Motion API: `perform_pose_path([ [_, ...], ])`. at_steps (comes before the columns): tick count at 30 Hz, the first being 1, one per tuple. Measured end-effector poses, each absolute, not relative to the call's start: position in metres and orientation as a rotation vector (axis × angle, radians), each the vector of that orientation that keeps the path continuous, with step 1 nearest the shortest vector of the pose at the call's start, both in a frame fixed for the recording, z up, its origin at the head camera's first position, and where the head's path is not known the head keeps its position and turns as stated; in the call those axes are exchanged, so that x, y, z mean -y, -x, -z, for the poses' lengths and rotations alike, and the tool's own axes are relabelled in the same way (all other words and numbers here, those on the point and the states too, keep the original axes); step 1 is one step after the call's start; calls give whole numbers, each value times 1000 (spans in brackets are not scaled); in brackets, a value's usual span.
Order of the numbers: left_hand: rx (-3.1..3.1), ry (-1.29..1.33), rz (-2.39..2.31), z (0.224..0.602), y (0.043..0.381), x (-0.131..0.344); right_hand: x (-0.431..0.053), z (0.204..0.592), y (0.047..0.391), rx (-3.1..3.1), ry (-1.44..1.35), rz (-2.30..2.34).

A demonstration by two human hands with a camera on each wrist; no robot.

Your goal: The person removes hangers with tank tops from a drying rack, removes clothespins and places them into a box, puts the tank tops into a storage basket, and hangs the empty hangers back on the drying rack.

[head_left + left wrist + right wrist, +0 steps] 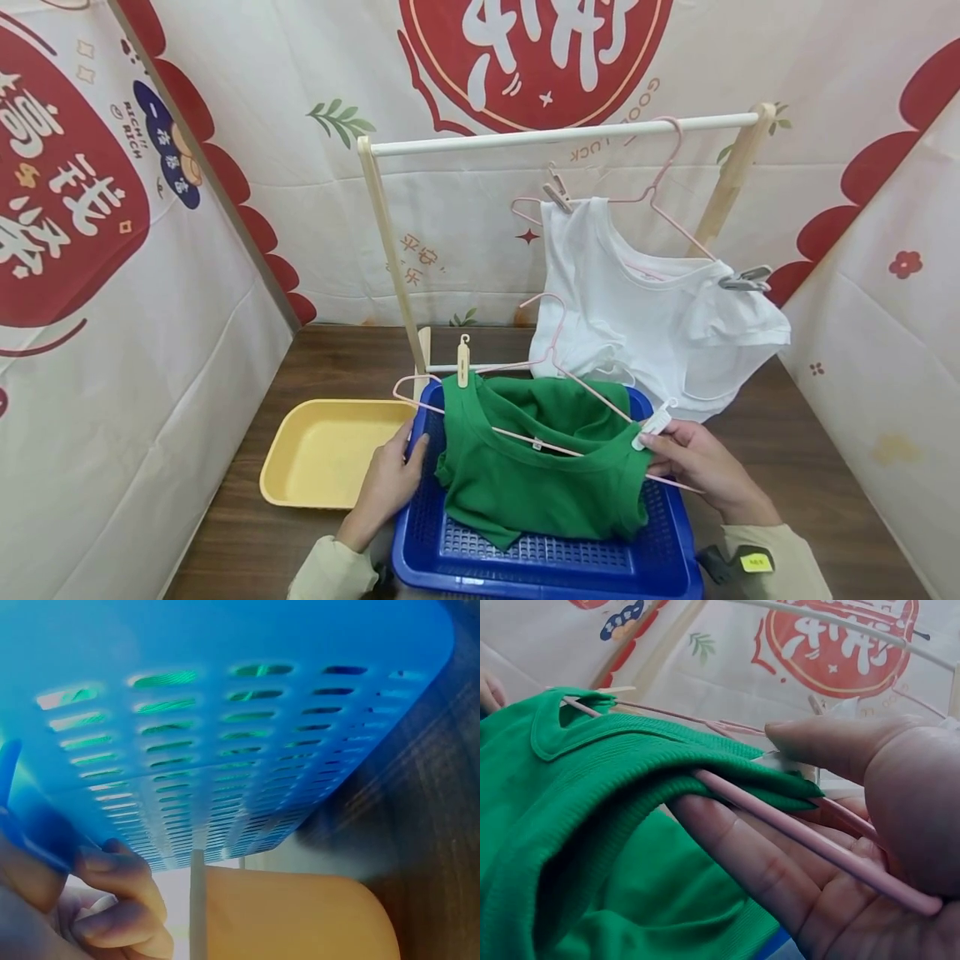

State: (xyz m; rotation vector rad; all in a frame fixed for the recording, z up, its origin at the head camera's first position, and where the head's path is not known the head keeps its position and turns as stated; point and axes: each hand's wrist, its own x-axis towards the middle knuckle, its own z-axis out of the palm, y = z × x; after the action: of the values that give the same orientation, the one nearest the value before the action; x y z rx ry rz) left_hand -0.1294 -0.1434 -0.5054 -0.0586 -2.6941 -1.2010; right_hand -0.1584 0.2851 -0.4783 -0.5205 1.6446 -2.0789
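Observation:
A green sleeveless top (pixel 547 492) hangs on a pink hanger (pixel 558 333) over a blue plastic basket (pixel 540 579). A beige clothespin (pixel 463 362) stands clipped on its left shoulder strap. My right hand (pixel 701 467) pinches a white clothespin (pixel 654 427) at the other strap. In the right wrist view, the thumb lies on top of the green cloth (pixel 600 780) and the fingers stay beneath the hanger arm (pixel 817 844). With my left hand (pixel 390 479) I grip the basket's left rim. The left wrist view shows curled fingers (pixel 124 892) beside the slotted basket wall (pixel 202 769).
Behind the basket, a white top (pixel 645 308) hangs by clothespins from another pink hanger on a rack with a white bar (pixel 562 135). A yellow tray (pixel 322 454) sits to the left on the wooden table (pixel 292 367). Printed cloth walls surround the table.

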Motion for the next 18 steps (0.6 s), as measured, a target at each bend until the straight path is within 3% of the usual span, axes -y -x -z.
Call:
perform_pose_path([
  [18, 2757, 0, 1261, 502, 131, 150, -280, 486, 165, -1651, 539, 2068],
])
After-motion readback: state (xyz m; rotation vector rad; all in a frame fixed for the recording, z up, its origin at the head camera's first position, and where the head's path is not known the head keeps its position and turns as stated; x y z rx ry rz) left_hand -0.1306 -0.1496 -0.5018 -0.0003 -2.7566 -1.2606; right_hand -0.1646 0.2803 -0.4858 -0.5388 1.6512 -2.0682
